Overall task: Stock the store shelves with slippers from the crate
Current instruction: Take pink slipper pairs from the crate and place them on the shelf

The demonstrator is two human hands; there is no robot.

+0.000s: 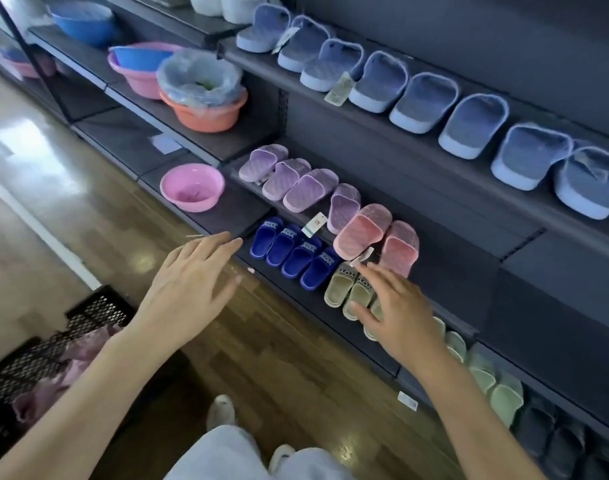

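Two pink slippers (365,232) lie side by side on the middle shelf (445,271), right of a row of lilac slippers (296,181). My right hand (396,310) hovers just below the pink pair with fingers spread, holding nothing. My left hand (192,275) is open too, fingers straight, out over the floor in front of the lowest shelf. The black mesh crate (53,344) stands at the lower left with pink slippers in plastic (71,368) inside.
Blue slippers (431,98) line the upper shelf. Navy slippers (289,252), beige slippers (348,289) and pale green ones (486,379) fill the lowest shelf. Plastic basins (192,187) sit on the shelves to the left. Wooden floor (279,358) runs along the shelving.
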